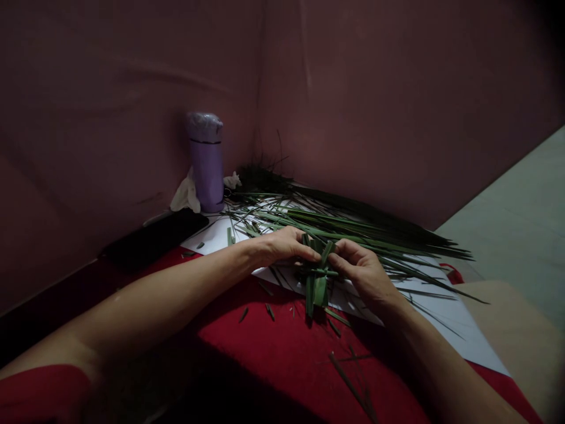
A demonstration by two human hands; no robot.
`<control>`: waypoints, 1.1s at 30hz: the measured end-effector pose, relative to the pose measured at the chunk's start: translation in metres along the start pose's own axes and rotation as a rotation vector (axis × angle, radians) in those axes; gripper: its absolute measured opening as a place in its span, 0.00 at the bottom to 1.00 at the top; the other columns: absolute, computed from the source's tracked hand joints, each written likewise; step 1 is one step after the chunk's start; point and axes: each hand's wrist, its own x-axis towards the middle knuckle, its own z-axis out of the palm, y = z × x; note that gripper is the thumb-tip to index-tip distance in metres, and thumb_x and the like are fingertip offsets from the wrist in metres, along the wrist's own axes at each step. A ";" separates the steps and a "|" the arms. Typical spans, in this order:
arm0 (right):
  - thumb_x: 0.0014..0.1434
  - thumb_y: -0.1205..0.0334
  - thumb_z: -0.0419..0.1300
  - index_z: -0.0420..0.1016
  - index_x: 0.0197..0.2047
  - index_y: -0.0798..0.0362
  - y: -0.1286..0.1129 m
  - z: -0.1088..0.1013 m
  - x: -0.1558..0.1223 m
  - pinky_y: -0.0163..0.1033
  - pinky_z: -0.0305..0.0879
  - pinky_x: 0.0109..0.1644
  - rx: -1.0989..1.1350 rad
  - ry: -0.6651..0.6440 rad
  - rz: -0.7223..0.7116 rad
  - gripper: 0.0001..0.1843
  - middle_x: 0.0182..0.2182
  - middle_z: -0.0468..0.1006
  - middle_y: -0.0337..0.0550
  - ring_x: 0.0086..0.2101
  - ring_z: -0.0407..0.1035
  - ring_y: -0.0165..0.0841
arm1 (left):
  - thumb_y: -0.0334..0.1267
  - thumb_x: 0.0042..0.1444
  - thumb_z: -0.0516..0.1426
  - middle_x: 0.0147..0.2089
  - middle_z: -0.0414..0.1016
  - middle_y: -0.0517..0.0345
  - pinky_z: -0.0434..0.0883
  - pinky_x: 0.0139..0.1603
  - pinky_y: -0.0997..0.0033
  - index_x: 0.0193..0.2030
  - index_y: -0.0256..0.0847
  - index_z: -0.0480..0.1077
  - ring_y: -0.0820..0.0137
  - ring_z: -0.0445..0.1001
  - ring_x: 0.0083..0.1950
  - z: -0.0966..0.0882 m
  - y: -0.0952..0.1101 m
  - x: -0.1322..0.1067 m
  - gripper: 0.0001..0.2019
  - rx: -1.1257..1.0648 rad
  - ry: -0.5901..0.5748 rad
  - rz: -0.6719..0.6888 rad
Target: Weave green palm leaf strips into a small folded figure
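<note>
Grips the folded leaf piece (320,290) with left fingers (308,252) and right fingers (343,264), over the near edge of the white sheet (468,333). Has long leaves (375,232) and pink walls (353,118) crowding the far side, more room nearer, over the red tabletop (282,347).

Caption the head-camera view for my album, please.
Bare left hand and right hand hold folded green leaf strips before long, thin green blades spread on a flat white sheet.
</note>
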 end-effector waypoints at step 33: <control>0.48 0.54 0.58 0.68 0.30 0.55 -0.005 -0.012 0.002 0.31 0.50 0.22 -0.144 -0.063 0.117 0.12 0.21 0.62 0.34 0.20 0.52 0.24 | 0.31 0.38 0.60 0.22 0.68 0.61 0.59 0.23 0.78 0.25 0.31 0.70 0.80 0.63 0.21 -0.011 0.000 0.004 0.06 0.083 0.043 0.001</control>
